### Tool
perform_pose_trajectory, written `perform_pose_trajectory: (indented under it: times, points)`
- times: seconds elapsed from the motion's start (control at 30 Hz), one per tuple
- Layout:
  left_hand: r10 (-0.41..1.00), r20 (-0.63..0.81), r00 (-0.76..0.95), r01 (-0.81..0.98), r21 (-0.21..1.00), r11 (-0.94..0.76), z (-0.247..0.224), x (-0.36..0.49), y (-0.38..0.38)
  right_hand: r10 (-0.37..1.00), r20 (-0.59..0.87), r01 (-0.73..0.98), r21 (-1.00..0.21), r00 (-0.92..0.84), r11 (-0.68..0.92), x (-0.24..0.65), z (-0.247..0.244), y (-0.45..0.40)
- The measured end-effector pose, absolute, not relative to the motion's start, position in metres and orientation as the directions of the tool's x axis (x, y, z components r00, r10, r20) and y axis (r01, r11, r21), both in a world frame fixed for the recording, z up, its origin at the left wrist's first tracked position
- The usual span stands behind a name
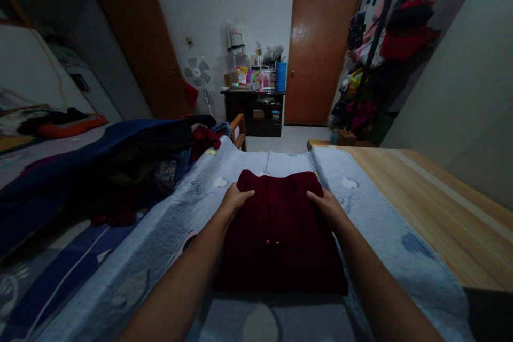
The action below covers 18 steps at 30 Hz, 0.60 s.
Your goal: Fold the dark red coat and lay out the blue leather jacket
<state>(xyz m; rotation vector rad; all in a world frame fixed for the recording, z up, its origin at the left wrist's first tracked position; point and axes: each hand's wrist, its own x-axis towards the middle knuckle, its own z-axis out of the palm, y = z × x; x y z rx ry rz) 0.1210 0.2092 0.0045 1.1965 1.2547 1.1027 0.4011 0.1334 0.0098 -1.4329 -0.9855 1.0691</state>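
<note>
A dark red garment [280,224], folded into a rough rectangle, lies on a light blue patterned bed cover [260,323]. Two small shiny dots, perhaps buttons, show near its middle. My left hand [236,200] grips the far left corner, thumb on top and fingers hidden underneath. At the far right corner my right hand [325,204] pinches the cloth in the same way. The far edge of the garment is raised a little between the hands. A small dark and pink item [189,240] is partly hidden behind my left forearm.
Heaped clothes and bedding [120,149] lie along the left. A bare wooden board [449,197] borders the cover on the right. Beyond the bed's far edge are a wooden chair [239,131], a fan [198,72], a dark cabinet [254,112] and a door [320,53]. Bags and clothes [406,37] hang at the right.
</note>
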Motion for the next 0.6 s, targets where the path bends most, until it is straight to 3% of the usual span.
perform_pose_trajectory:
  times: [0.17,0.27,0.37,0.5,0.6]
  points:
    - [0.998,-0.041,0.038,-0.052,0.998,0.043,0.020,0.113,0.212,0.978,-0.060,-0.135,-0.990,0.201,-0.033,0.395,0.023,0.139]
    - [0.999,-0.044,0.011,-0.103,0.994,0.045,0.014,0.113,0.214,0.964,-0.019,-0.020,-1.000,0.266,-0.014,0.394,0.016,0.149]
    - [0.996,-0.053,-0.065,0.017,0.998,0.055,-0.001,0.114,0.216,0.906,-0.008,0.211,-0.971,0.424,-0.108,0.396,-0.001,0.156]
    - [0.978,-0.042,-0.205,0.176,0.981,0.079,-0.007,0.115,0.218,0.853,0.017,0.330,-0.926,0.521,-0.183,0.400,-0.016,0.156]
    - [0.948,0.134,-0.288,0.463,0.886,0.015,0.013,0.122,0.208,0.839,0.078,0.437,-0.877,0.538,-0.199,0.403,-0.013,0.156]
